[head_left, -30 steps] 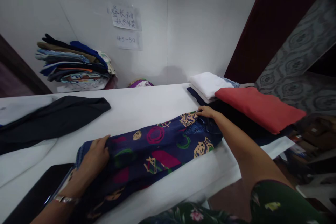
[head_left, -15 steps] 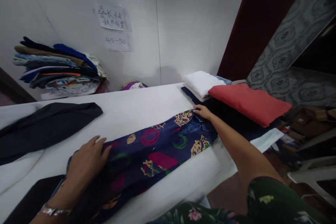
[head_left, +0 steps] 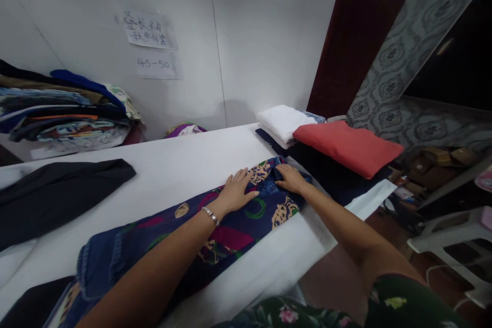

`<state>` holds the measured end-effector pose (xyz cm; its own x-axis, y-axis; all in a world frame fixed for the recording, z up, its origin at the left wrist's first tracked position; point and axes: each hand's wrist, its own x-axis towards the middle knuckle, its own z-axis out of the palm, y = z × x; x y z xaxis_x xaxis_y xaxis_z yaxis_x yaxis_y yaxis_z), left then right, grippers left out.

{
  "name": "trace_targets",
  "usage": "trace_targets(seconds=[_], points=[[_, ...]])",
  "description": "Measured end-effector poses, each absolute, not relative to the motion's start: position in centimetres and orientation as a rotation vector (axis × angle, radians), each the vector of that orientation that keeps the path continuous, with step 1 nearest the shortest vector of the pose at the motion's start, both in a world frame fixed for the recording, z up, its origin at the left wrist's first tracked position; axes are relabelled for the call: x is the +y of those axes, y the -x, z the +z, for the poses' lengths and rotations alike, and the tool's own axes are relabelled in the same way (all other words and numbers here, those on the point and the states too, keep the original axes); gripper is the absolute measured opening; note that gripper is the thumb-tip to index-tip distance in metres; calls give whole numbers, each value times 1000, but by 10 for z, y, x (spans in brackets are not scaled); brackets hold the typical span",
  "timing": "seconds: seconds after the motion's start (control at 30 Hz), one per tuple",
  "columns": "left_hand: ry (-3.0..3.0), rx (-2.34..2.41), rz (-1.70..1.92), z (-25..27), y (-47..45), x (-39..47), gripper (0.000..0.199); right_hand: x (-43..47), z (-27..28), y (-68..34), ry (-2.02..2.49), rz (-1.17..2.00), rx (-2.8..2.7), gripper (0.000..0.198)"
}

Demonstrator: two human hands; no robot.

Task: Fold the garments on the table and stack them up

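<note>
A dark blue patterned shirt [head_left: 234,236] with denim collar and denim trim lies folded into a long strip across the table. Its print has magenta, green and tan shapes. My left hand [head_left: 235,192] rests flat on the cloth just below the collar, fingers spread. At the collar end, my right hand [head_left: 291,180] has its thumb and fingers bent around the collar edge. Some of the shirt is hidden under my left forearm.
On the white table [head_left: 172,169], a black garment [head_left: 65,192] lies at left. Folded clothes, with a coral one [head_left: 349,146] and a white one [head_left: 282,120], are stacked at right. Another clothing pile [head_left: 77,113] stands by the wall. A white stool [head_left: 453,241] is at right.
My left hand has moved from the shirt's near left end up toward the collar. My right hand has shifted slightly at the collar, and the view has turned a little right.
</note>
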<state>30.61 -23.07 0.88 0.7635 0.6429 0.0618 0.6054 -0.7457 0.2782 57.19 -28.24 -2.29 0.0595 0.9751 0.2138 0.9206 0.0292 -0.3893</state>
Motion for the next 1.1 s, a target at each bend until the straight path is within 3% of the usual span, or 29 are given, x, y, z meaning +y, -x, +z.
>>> trace_targets(seconds=[0.07,0.2,0.33,0.5,0.77,0.97,1.1], points=[[-2683,984,149,4,-322,-229,71,-283,-27,-571,1962,225,-1811,48],[-2661,971,57,-12,-333,-232,64,-274,-35,-579,1933,245,-1625,9],[-2732,940,46,-19,-331,-237,53,-267,-40,-593,1840,252,-1332,27],[-2909,800,7,-22,-331,-239,54,-268,-45,-599,1663,287,-1031,49],[-2745,758,1,4,-337,-234,37,-270,-45,-591,1494,338,-921,47],[-2742,886,429,15,-378,-223,49,-273,-47,-588,1482,318,-961,46],[-2766,848,149,-9,-400,-223,59,-275,-46,-586,1501,279,-1035,45]])
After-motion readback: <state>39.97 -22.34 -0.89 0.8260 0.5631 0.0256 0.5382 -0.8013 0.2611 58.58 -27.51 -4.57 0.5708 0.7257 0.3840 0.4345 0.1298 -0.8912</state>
